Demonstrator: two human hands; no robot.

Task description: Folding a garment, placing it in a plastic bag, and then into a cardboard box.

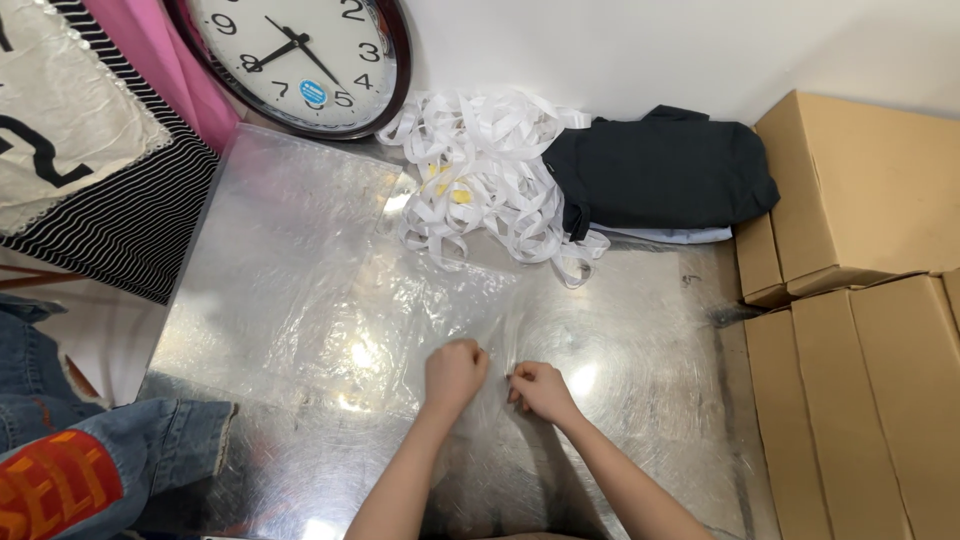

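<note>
At the bottom centre of the frame, two bare forearms are seen reaching up onto a shiny metal table (640, 420). The left hand (455, 372) is closed into a loose fist, and the right hand (540, 388) is curled with its fingertips pinched together; the two hands are held just beside each other, knuckles nearly facing. A clear plastic bag (330, 290) is spread flat on the table, and its near right edge is gathered between the hands, where it appears to be gripped by both. From the hands the bag is stretched away toward the upper left of the frame.

At the lower left, a piece of blue denim clothing (90, 450) with an orange patch is draped over the table's corner. Stacked brown cardboard boxes (860, 300) are ranged along the right edge. Farther off, beyond the bag, a tangled heap of white paper strips (480, 160) is piled, touching a folded dark garment (660, 170) to its right. At the top left, a round wall clock (300, 60) is propped against the wall, with striped fabric (120, 220) beside it.
</note>
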